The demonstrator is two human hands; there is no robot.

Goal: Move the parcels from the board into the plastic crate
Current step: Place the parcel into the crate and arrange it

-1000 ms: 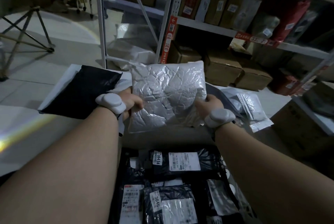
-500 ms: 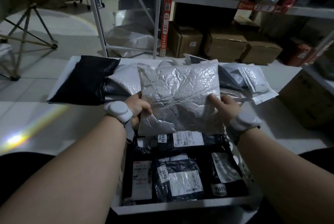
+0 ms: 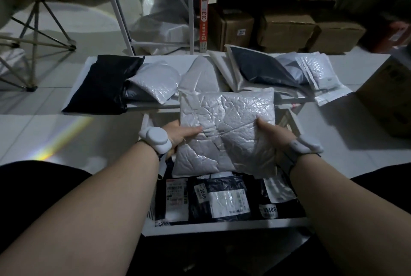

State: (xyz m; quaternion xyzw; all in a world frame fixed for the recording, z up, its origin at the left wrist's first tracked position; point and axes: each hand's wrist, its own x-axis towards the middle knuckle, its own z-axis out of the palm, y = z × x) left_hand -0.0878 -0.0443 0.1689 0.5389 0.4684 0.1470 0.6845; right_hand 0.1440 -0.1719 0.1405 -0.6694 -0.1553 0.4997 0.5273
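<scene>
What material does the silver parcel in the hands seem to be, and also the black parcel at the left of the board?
The silver parcel, gripped by the left hand and right hand, looks like thin plastic film, probably a padded mailer: glossy, creased, puffed like a pillow. The black parcel looks like soft plastic bag film: dull sheen, loose folds. Neither material is certain in this dim light.

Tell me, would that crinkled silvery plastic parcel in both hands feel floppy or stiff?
Probably soft: the crinkled silvery plastic parcel looks puffy and creased like a padded mailer. Likely light, since the left hand and right hand hold it only by its edges. The glossy film may be slippery.
</scene>
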